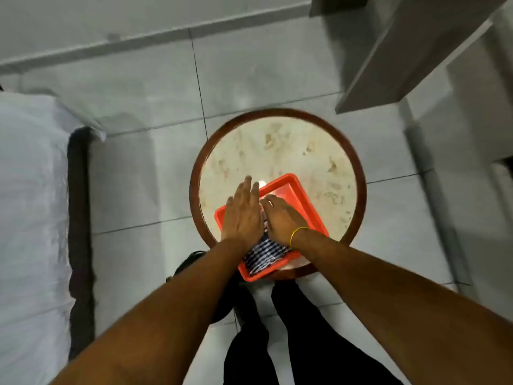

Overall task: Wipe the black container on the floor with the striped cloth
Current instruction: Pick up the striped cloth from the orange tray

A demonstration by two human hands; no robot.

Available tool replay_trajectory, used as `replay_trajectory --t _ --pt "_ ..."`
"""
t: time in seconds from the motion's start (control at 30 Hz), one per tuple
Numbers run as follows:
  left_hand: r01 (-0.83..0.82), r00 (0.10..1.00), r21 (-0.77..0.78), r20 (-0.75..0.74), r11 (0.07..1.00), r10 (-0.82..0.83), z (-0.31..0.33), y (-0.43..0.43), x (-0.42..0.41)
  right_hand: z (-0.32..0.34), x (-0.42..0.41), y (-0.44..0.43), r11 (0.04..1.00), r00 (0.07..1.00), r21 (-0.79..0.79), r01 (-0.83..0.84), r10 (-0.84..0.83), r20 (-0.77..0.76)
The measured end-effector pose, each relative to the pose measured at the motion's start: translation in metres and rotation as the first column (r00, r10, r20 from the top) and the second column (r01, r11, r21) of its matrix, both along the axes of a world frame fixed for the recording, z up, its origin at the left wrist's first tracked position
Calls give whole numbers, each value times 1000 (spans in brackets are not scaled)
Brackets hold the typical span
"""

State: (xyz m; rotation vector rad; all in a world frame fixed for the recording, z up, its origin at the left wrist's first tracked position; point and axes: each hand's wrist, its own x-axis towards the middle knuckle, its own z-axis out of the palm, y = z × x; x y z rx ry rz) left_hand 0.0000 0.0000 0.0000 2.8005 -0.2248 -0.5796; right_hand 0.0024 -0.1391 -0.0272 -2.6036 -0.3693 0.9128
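Observation:
A dark blue and white striped cloth (263, 257) lies in an orange tray (295, 187) on a round marble-topped table (277, 145). My right hand (280, 220), with a yellow band at the wrist, rests on the cloth with its fingers curled into the fabric. My left hand (243, 215) lies flat beside it, fingers stretched out over the tray's left edge and the cloth. A black container (186, 264) stands on the floor at the table's near left side, mostly hidden under my left forearm.
A bed with white sheets (27, 190) and a dark frame runs along the left. A grey cabinet (402, 51) stands at the upper right. The floor is pale tile (138, 176). My legs in black trousers (305, 343) stand against the table's near edge.

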Motion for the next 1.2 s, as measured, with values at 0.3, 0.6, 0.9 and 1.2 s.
replay_trajectory --t 0.3,0.6,0.9,1.2 --pt "-129 965 152 -208 980 159 -130 5 -7 -122 5 0 984 988 -96 -153 155 14" --pt "-92 967 -7 -240 996 88 -142 21 -9 -135 23 11 928 942 -166 -332 316 -117" --pt "98 983 -229 -132 968 -131 -103 66 -6 -70 40 21 984 972 39 -173 177 -153" --pt "21 981 -105 192 994 0 1 195 10 46 76 138 946 945 135 -295 268 190"
